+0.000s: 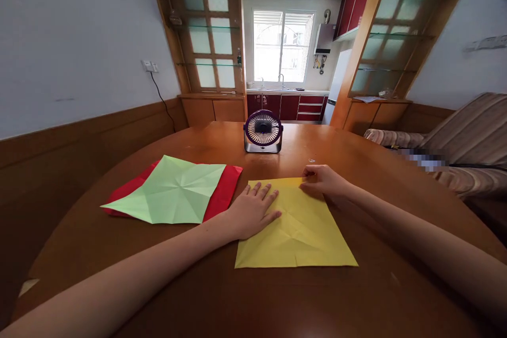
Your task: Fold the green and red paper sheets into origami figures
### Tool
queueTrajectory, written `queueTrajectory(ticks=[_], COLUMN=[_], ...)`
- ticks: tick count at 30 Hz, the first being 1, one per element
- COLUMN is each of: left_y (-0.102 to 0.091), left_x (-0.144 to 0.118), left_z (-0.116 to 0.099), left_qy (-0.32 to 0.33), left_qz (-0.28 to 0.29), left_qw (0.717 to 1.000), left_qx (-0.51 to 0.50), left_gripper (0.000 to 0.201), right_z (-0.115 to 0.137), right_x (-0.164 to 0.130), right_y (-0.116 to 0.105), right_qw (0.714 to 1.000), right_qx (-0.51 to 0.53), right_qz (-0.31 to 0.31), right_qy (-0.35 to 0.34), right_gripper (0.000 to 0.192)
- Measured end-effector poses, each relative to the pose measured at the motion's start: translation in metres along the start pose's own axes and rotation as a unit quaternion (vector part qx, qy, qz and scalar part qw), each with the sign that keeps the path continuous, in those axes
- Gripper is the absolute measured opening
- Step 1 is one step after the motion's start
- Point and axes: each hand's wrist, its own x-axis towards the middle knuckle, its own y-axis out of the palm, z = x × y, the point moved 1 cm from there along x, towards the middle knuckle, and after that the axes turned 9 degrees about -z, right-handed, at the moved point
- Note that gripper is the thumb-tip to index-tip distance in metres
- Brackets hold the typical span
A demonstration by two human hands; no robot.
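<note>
A creased yellow sheet of paper (304,232) lies on the wooden table in front of me. My left hand (253,208) rests flat on its left side, fingers spread. At the sheet's far right corner, my right hand (322,180) has its fingers pinched together on the paper's edge; the corner itself is hidden by them. To the left lies a light green sheet (178,190) with fold lines that meet at its middle. Beneath the green one, a red sheet (227,190) sticks out on both sides.
A small purple desk fan (263,129) stands on the table (190,285) beyond the papers. A striped sofa (471,132) is at the right. Wooden cabinets with glass shelves flank the opening to a kitchen with a window (283,45).
</note>
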Motion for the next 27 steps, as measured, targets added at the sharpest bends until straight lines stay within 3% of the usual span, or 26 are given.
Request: queueTrajectory(ticks=[4, 6, 12, 17, 23, 27], left_y=[0.004, 0.005, -0.001, -0.002, 0.002, 0.002], left_x=[-0.004, -0.004, -0.007, -0.008, -0.006, -0.006], left_z=[0.004, 0.007, 0.006, 0.006, 0.009, 0.01], left_qy=[-0.004, 0.004, 0.022, 0.027, 0.036, 0.029], left_qz=[0.002, -0.012, -0.073, -0.129, -0.086, -0.062], left_qw=[1.0, 1.0, 0.997, 0.991, 0.995, 0.997], left_qx=[-0.018, -0.02, -0.024, -0.023, -0.033, -0.045], left_gripper=[0.069, 0.068, 0.057, 0.066, 0.065, 0.063], right_z=[0.0, 0.003, 0.021, 0.021, 0.023, 0.026], right_x=[-0.009, -0.015, -0.034, -0.044, -0.05, -0.05], right_y=[0.004, 0.006, 0.003, 0.005, 0.008, 0.012], right_qw=[0.994, 0.988, 0.978, 0.967, 0.959, 0.973], right_qx=[0.102, 0.149, 0.159, 0.139, 0.107, 0.097], right_qz=[-0.026, -0.038, -0.034, -0.004, 0.036, 0.0], right_qy=[0.043, 0.031, -0.127, -0.216, -0.261, -0.209], right_gripper=[0.019, 0.02, 0.013, 0.024, 0.032, 0.034])
